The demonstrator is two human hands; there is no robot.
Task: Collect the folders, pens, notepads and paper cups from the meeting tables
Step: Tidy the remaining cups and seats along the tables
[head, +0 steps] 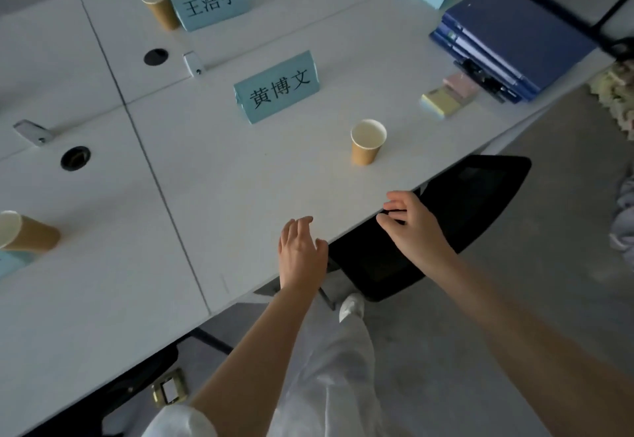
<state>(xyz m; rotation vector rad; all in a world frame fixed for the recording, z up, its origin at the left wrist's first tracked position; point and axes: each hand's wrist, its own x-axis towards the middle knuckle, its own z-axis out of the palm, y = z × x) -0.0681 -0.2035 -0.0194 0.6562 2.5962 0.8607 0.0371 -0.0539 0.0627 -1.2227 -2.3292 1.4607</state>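
Brown paper cup (pixel 367 141) is standing on the bench (pixel 240 176), just beyond both hands. Left hand (pixel 302 255) and right hand (pixel 411 224) are hovering with fingers loosely spread, gripping nothing.

left hand (pixel 302 251) flat, fingers relaxed; right hand (pixel 411 222) loosely curled (both empty)

A brown paper cup (pixel 367 141) stands upright near the table's (pixel 206 196) near edge, white inside, nothing visible in it. At the far right corner sits a stack of dark blue folders (pixel 511 38), lying flat. Just beside them, toward the near edge, lie 2 notepads, 1 pink (pixel 461 84) and 1 yellow (pixel 441 102), touching each other. A second cup (pixel 161 7) stands at the far side, and a third cup (pixel 24 232) shows at the left edge.
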